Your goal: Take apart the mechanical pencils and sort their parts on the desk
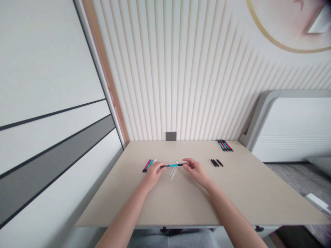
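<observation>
A black and turquoise pen [173, 165] is held level above the table between my two hands. My left hand [153, 173] grips its dark left end. At the black right end, the fingertips of my right hand [196, 170] close on the pen. Under it, a few thin white sticks [173, 173] that look like pen refills lie at a slant on the tabletop. Partly hidden behind my left hand are a red pen part [147, 164] and a turquoise pen part [149, 164], both with dark lower ends, and a white tip beside them.
Three short black pieces [216, 163], like pen caps, lie right of my right hand. Several red, turquoise and black pens [224, 145] form a row at the back right of the beige table [188, 203]. A dark wall socket [171, 136] sits behind the table.
</observation>
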`<action>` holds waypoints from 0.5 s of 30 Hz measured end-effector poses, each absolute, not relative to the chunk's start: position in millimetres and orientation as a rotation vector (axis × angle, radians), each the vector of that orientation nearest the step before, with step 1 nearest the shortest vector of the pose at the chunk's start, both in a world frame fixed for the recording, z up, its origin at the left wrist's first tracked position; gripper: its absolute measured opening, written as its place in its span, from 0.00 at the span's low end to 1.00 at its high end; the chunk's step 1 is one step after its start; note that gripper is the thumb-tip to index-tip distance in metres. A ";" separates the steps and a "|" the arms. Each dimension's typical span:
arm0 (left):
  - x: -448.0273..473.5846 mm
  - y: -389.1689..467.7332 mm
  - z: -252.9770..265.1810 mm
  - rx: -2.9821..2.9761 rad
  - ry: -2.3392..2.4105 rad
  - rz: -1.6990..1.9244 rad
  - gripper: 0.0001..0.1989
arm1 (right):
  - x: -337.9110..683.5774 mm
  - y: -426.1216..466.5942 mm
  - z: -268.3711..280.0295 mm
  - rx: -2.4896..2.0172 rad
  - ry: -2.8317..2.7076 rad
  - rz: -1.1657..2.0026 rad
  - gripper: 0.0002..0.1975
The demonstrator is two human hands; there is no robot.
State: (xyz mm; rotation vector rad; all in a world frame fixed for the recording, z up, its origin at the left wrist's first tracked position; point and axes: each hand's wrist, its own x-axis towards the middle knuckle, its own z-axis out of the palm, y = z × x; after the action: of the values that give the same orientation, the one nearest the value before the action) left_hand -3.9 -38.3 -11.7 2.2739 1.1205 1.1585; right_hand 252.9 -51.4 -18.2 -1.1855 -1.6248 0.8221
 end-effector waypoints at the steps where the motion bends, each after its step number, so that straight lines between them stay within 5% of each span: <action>1: -4.1 -38.4 -11.7 2.271 1.124 1.162 0.08 | 253.4 -52.0 -16.6 -1.167 -1.630 0.814 0.19; 4: -5.1 -38.8 -12.9 2.282 1.101 1.158 0.08 | 253.1 -53.5 -16.7 -1.194 -1.637 0.826 0.16; 11: -5.8 -37.1 -18.3 2.306 1.031 1.106 0.07 | 249.9 -52.3 -24.3 -1.388 -1.619 0.938 0.34; 15: -5.5 -36.3 -16.6 2.293 1.089 1.156 0.07 | 253.9 -52.4 -17.8 -1.210 -1.622 0.838 0.24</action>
State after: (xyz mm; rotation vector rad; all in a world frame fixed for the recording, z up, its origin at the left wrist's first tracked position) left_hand -5.5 -36.3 -16.6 2.2930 1.0887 1.1561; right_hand 253.9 -52.4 -17.8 -1.2096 -1.6217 0.8377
